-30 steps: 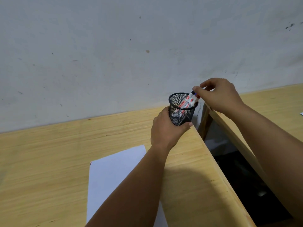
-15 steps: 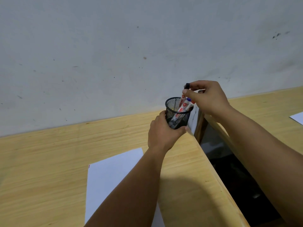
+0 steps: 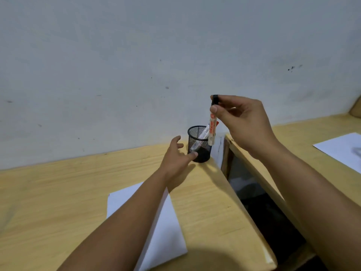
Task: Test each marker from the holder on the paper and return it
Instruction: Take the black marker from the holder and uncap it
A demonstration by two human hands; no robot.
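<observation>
A black mesh holder [image 3: 199,147] stands at the back right corner of the wooden desk [image 3: 58,192]. My right hand [image 3: 242,122] pinches a white marker with a black cap [image 3: 212,130] by its top, upright, above the holder's right rim. Another white marker [image 3: 204,133] leans inside the holder. My left hand [image 3: 175,159] hovers just left of the holder with its fingers spread, one fingertip at the mesh wall. A white sheet of paper [image 3: 168,237] lies on the desk under my left forearm.
A dark gap [image 3: 259,208] separates this desk from a second wooden desk [image 3: 304,137] on the right. Another sheet of paper [image 3: 343,151] lies on that desk. A pale wall [image 3: 136,65] rises directly behind both desks.
My right hand has lifted the black-capped marker up out of the holder. My left hand has let go of the holder and opened beside it.
</observation>
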